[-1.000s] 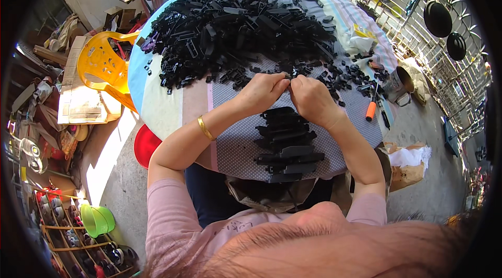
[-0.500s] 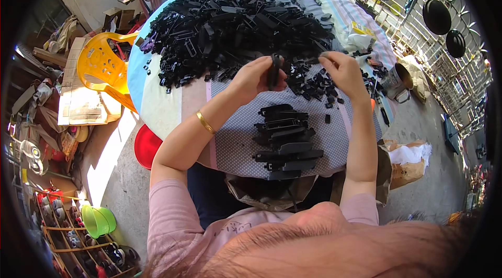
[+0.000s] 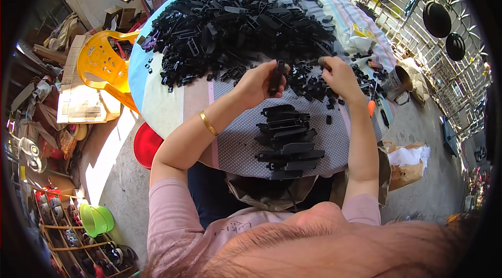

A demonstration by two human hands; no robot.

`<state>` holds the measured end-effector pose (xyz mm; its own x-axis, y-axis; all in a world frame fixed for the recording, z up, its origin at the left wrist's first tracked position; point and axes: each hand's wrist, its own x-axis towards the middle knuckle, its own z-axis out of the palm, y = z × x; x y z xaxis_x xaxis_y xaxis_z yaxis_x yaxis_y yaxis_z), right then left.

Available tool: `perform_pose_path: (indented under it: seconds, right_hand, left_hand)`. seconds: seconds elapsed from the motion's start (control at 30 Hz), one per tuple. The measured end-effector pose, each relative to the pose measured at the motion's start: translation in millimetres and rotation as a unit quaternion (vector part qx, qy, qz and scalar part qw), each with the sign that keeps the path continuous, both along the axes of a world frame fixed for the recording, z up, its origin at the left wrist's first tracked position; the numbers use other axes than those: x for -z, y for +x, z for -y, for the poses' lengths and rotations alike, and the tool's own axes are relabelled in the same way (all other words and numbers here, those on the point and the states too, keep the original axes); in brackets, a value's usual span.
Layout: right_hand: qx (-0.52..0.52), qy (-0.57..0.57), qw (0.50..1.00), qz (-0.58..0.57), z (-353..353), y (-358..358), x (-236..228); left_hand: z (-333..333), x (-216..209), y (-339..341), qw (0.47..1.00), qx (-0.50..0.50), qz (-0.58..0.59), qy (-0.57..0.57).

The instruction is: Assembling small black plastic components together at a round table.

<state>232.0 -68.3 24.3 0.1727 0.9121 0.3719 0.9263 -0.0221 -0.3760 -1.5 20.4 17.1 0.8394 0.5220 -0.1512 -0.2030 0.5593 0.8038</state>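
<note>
My left hand (image 3: 257, 85) is closed around a long black plastic part (image 3: 276, 77), held tilted above the dotted tablecloth. To its right, my right hand (image 3: 342, 80) is raised with thumb and forefinger bent together. A small dark piece (image 3: 321, 61) shows at those fingertips, too small to name. Beyond both hands spreads a large pile of black plastic parts (image 3: 225, 21). Smaller black pieces (image 3: 308, 84) lie scattered between and past the hands. Nearer to me, several long black parts (image 3: 290, 139) lie in a stacked row on the cloth.
The round table (image 3: 167, 116) has a patterned cloth. An orange-handled tool (image 3: 371, 108) lies by my right forearm, with a metal mug (image 3: 400, 84) at the right edge. A yellow chair (image 3: 107, 63) stands left; an open bag (image 3: 272, 194) hangs at the near edge.
My left hand has turned the black part slightly, showing more of its face. My right hand has shifted a little lower and right, its fingers curling in. The stacked row stays put.
</note>
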Motion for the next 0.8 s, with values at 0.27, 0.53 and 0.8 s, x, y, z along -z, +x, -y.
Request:
perform_pose_path:
  seconds: [0.27,0.53,0.8]
  right_hand:
    - [-0.161,0.017,0.888,-0.431,4,-58,-11]
    - [-0.104,0.099,0.902,-0.408,6,-79,-8]
    - [-0.109,0.134,0.960,-0.220,12,-83,-9]
  left_hand:
    - [5,5,3,1.000,0.022,0.010,0.016]
    - [4,10,5,0.999,-0.002,-0.002,0.033]
    - [8,12,7,0.999,-0.026,-0.008,0.039]
